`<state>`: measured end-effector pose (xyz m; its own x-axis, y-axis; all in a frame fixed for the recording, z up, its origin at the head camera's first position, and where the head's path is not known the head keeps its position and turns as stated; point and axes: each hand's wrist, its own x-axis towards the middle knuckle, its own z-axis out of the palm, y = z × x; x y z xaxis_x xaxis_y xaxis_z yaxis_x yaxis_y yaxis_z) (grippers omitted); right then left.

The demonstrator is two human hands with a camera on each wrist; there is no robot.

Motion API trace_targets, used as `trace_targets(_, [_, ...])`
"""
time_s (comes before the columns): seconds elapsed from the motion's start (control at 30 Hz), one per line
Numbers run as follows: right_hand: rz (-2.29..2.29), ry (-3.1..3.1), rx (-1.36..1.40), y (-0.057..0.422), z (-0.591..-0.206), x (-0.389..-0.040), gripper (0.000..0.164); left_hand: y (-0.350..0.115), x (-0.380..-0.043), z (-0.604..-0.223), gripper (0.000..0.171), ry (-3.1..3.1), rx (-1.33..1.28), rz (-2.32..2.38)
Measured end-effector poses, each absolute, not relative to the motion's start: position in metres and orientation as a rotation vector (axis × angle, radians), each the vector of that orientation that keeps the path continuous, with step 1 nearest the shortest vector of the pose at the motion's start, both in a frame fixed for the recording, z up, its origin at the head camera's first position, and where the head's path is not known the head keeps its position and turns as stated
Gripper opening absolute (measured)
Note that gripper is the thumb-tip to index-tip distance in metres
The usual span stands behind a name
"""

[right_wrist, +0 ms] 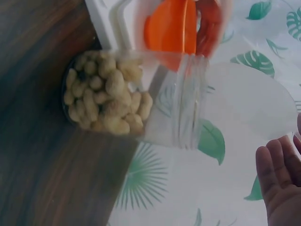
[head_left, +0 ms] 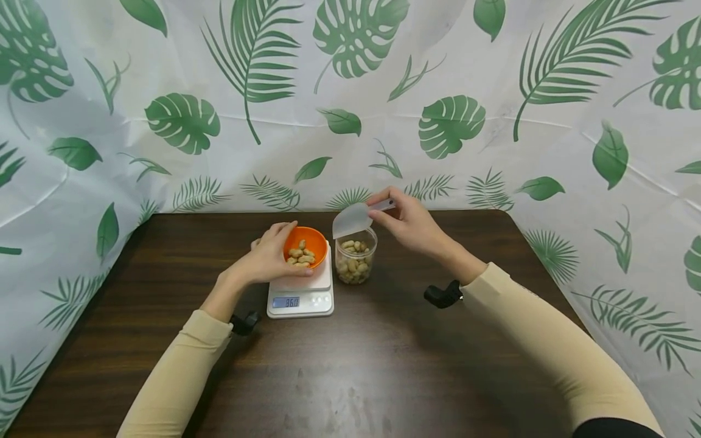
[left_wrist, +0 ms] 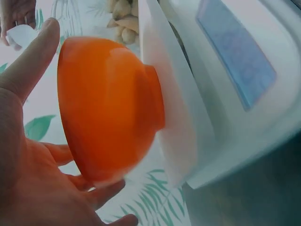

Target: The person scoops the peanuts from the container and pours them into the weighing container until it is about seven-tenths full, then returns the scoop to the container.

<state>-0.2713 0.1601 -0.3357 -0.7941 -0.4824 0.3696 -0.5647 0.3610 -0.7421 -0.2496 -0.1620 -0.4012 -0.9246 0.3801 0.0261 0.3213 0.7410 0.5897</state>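
An orange bowl [head_left: 314, 238] with several unshelled peanuts [head_left: 301, 257] in it sits on a white digital scale [head_left: 317, 301]. Its display reads about 86.0. My left hand [head_left: 269, 255] grips the bowl from the left, thumb along the near side and fingers at the far side. To the right of the scale stands a clear jar [head_left: 372, 246], partly filled with peanuts [right_wrist: 108, 96]. My right hand [head_left: 408, 222] pinches the handle of a translucent white scoop [head_left: 352, 220]. The scoop's broad end is over the jar's mouth, and no peanuts show on it.
The dark wooden table [head_left: 350, 365] ends just behind the scale and jar. A white leaf-print sheet [head_left: 383, 134] hangs behind it and at both sides. Black wrist cameras [head_left: 443, 295] hang below each wrist, above the tabletop.
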Motion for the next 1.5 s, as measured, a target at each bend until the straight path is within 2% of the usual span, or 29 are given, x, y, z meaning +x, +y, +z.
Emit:
trace_targets(0.53, [1.236,-2.637,1.014,0.175,-0.319,-0.269,0.017,-0.122,-0.256,-0.4,0.1,2.925,0.714,0.926])
trace_targets(1.17, [0.696,-2.734,1.176,0.153,-0.311,-0.271,0.015,-0.091,-0.265,-0.396,0.1,2.914,0.795,0.801])
trace_targets(1.5, [0.41,-2.972,1.13,0.13,-0.301,-0.267,0.013,-0.08,-0.273,-0.397,0.099,2.853,0.821,0.839])
